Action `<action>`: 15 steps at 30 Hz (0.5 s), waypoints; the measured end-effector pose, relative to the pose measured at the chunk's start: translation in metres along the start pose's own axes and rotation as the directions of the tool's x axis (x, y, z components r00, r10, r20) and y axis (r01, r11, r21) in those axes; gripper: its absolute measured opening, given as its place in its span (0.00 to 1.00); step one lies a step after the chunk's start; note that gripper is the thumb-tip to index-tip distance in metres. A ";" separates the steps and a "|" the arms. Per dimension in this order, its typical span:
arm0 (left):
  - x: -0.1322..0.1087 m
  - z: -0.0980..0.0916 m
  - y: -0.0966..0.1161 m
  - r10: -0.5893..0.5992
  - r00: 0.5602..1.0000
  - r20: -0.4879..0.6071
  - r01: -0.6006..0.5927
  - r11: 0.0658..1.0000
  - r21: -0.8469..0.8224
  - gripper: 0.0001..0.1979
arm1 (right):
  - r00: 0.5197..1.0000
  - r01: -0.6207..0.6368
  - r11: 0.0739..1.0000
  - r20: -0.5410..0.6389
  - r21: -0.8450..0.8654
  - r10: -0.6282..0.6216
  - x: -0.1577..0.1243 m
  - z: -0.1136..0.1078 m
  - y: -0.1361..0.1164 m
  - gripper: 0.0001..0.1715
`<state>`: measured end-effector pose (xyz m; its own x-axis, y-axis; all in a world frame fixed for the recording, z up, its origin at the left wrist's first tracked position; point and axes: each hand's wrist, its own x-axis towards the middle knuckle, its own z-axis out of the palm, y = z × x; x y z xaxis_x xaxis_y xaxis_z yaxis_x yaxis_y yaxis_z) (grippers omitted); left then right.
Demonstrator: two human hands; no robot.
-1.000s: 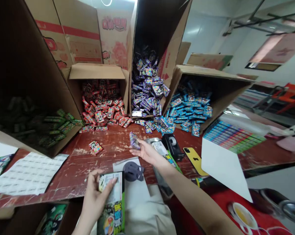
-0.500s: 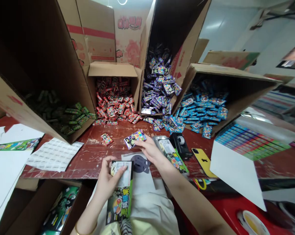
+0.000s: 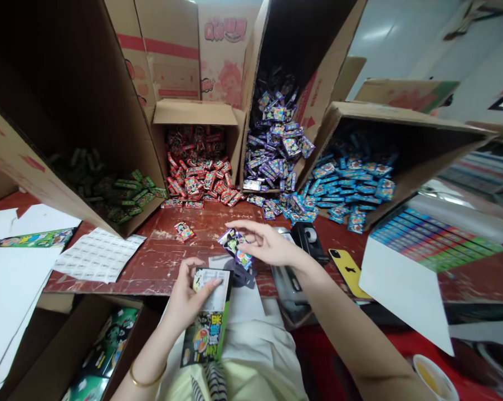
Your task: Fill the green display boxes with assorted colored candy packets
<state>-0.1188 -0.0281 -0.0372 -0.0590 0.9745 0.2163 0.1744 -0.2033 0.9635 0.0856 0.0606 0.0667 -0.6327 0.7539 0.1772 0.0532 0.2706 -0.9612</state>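
Above the red surface (image 3: 159, 267), just in front of our lap, our left hand (image 3: 188, 298) has its grip closed on an open green display box (image 3: 207, 317), thumb across its pale top. Our right hand (image 3: 268, 245) pinches a purple packet (image 3: 235, 248) between thumb and fingertips, just above and beside the box mouth. To seat the packet well, we judge it best to turn it edge-on, line it up with the opening, and keep the box steady and tilted toward the right hand before letting go.
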 end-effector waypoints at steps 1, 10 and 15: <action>0.000 0.001 0.001 0.008 1.000 0.018 -0.008 1.000 0.004 0.19 | 0.998 0.036 0.997 -0.058 0.064 -0.033 0.006 0.003 0.000 0.20; -0.002 0.004 -0.002 -0.030 0.999 0.015 0.031 0.997 -0.064 0.19 | 0.986 -0.068 0.995 0.146 -0.069 0.078 0.033 0.023 0.020 0.08; -0.005 0.012 -0.005 -0.153 0.987 0.039 0.158 0.948 -0.277 0.29 | 0.968 0.103 0.950 0.251 -0.296 -0.026 0.032 0.024 0.026 0.08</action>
<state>-0.1074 -0.0310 -0.0452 -0.0467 0.9971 0.0601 -0.1164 -0.0652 0.9911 0.0479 0.0774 0.0428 -0.8078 0.5718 0.1436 0.2145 0.5119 -0.8318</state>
